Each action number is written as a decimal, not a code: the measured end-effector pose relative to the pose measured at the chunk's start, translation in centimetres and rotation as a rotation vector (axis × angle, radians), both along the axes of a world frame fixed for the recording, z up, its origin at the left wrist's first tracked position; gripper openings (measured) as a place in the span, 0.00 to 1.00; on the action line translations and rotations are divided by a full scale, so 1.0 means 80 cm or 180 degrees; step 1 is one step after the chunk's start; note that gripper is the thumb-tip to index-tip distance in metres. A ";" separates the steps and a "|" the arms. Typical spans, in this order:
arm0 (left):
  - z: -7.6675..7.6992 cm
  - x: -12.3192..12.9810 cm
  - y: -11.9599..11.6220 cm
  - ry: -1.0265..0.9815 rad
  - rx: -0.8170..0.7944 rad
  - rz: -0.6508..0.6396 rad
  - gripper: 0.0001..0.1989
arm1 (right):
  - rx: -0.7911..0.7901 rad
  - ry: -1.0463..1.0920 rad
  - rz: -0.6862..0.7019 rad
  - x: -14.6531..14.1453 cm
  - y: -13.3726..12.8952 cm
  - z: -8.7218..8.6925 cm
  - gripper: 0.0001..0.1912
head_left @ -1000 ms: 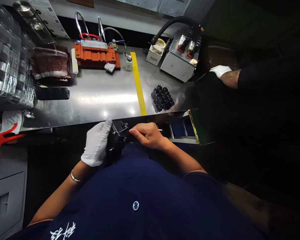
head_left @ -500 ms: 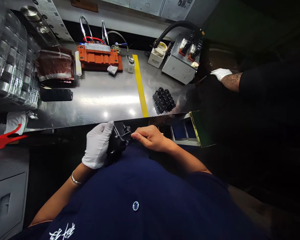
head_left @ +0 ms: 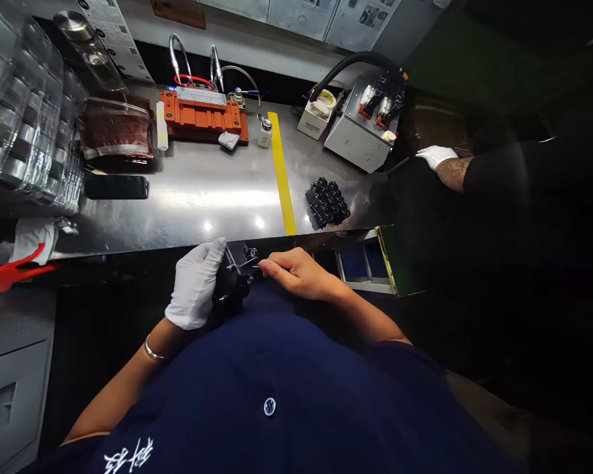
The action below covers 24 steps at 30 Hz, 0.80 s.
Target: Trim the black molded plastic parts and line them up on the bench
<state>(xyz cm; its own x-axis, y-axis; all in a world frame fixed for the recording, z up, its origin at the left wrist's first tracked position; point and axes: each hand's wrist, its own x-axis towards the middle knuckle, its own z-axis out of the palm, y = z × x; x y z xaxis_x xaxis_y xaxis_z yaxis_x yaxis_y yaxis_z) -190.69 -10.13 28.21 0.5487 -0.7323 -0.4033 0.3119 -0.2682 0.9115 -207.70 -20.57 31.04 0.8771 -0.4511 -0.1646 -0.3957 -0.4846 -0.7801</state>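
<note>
My left hand (head_left: 194,283), in a white glove, is closed around a glossy black moulded plastic part (head_left: 234,273) in front of my chest. The part is tilted, with a flat face and round knobs on its right side; its lower portion is lost in shadow. My right hand (head_left: 296,273) is bare, thumb and forefinger pinched together at the part's right edge. Something thin seems to stick out from that pinch, too small to name. Across the bench edge, a cluster of similar black parts (head_left: 327,201) rests on the metal bench (head_left: 217,210).
Yellow tape (head_left: 281,174) crosses the bench. Behind stand an orange fixture (head_left: 202,117), a small bottle (head_left: 265,133), a white box (head_left: 315,122) and a grey machine (head_left: 360,131). A phone (head_left: 116,187) and clear trays (head_left: 29,125) are left. Another person's gloved hand (head_left: 435,157) is right.
The view has shifted slightly, so the bench things appear a little lower and farther right. Both hands keep nearly the same hold at the black part.
</note>
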 end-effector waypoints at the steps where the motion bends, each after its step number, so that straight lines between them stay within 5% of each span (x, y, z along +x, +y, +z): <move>1: 0.002 -0.001 -0.001 -0.0005 -0.0011 0.0004 0.26 | 0.0097 0.0039 0.0062 0.000 -0.003 0.004 0.24; 9: 0.006 0.000 -0.007 0.0051 0.0016 -0.0145 0.27 | 0.1089 -0.0494 0.0555 -0.001 -0.019 -0.004 0.33; 12: 0.008 0.008 -0.012 0.0187 0.0023 -0.0294 0.26 | 0.0388 -0.1264 0.0362 0.007 -0.017 -0.019 0.30; 16: 0.008 0.016 -0.018 0.0374 0.0001 -0.0437 0.25 | -0.0670 -0.1448 0.0661 0.026 -0.015 -0.031 0.24; 24: -0.017 0.030 -0.012 0.0966 -0.0129 -0.0510 0.23 | -0.1269 -0.1583 0.0507 0.050 -0.010 -0.048 0.26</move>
